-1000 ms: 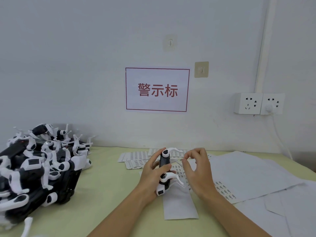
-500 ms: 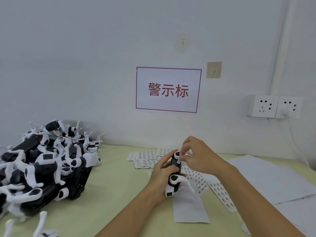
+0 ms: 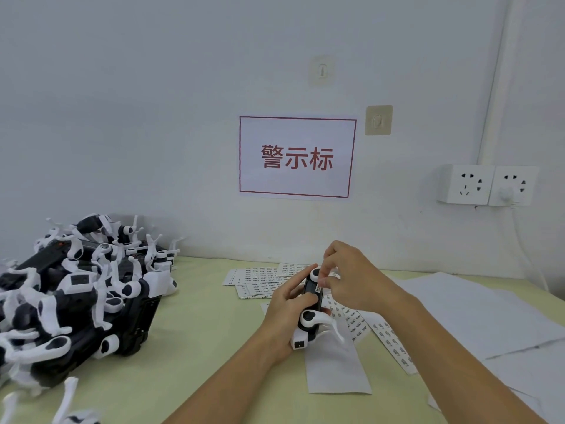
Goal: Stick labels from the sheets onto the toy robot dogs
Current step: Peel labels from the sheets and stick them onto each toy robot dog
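Left hand (image 3: 286,313) wraps one toy robot dog (image 3: 309,310), held just above the table (image 3: 195,332). Right hand (image 3: 345,278) pinches a label (image 3: 318,289) onto its black body: sticking step, likely mid-press. Next: rub flat, swap dog. Label sheets (image 3: 260,278) behind; dog pile (image 3: 76,289) far left.

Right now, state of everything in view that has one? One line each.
left hand: grips the toy robot dog's body
right hand: fingertips press a label onto the dog
toy robot dog: held above the table
label: on the dog's black body
label sheets: flat on the table, some overlapping
pile of robot dogs: heaped on the table's left side
wall sockets: right one has a plug in it
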Tool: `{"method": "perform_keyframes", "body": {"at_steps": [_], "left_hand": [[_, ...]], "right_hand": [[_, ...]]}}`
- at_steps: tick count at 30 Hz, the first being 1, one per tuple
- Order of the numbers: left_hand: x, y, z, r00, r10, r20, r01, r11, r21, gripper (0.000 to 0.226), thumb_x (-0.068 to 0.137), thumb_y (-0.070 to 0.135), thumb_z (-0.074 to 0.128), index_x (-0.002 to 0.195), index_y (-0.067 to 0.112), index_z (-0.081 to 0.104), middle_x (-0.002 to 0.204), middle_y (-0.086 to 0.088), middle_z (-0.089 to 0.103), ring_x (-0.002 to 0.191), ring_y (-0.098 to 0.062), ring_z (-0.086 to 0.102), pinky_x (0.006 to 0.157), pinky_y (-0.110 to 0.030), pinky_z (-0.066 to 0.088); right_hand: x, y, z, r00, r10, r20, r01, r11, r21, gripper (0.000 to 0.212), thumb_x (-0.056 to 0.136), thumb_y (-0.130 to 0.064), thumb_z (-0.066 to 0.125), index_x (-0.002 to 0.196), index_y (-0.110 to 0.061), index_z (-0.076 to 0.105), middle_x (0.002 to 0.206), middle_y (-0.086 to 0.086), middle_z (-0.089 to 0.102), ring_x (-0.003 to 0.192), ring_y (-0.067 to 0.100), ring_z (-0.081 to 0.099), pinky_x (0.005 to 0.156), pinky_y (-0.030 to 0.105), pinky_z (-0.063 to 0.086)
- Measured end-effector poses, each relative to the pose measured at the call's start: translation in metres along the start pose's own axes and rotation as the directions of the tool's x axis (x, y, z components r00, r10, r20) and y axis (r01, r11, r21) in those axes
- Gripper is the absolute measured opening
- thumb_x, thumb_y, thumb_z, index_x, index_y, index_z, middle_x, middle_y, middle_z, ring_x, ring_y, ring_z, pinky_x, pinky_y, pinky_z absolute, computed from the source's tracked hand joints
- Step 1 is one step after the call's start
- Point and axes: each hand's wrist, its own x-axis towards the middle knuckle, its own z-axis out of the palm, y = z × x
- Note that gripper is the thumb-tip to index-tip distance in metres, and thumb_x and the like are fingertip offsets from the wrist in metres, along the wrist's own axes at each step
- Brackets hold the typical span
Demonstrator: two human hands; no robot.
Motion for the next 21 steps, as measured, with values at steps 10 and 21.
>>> {"method": "perform_keyframes", "body": {"at_steps": [10,21], "left_hand": [[-0.001,0.0003,0.0,1.0,0.015,0.01,-0.016,1.0,0.012,0.057,0.089,-0.014,0.054,0.126,0.028,0.068,0.12,-0.012,0.07,0.085,-0.036,0.07,0.073,-0.038,0.059],[-0.003,0.001,0.0025,0.999,0.035,-0.016,-0.034,0.998,0.048,0.057,0.089,-0.012,0.056,0.127,0.029,0.066,0.121,-0.009,0.07,0.091,-0.036,0.071,0.074,-0.038,0.058]], "right_hand": [[0.0018,0.0045,0.0041,0.999,-0.021,-0.038,0.021,1.0,0.004,0.022,0.088,-0.025,0.071,0.07,-0.034,0.063,0.097,-0.019,0.044,0.098,0.007,0.049,0.092,0.034,0.045],[0.004,0.0071,0.0038,0.998,-0.045,-0.046,0.043,0.999,-0.023,0.027,0.089,-0.02,0.07,0.068,-0.035,0.06,0.095,-0.021,0.044,0.09,-0.006,0.044,0.084,0.026,0.04]]}}
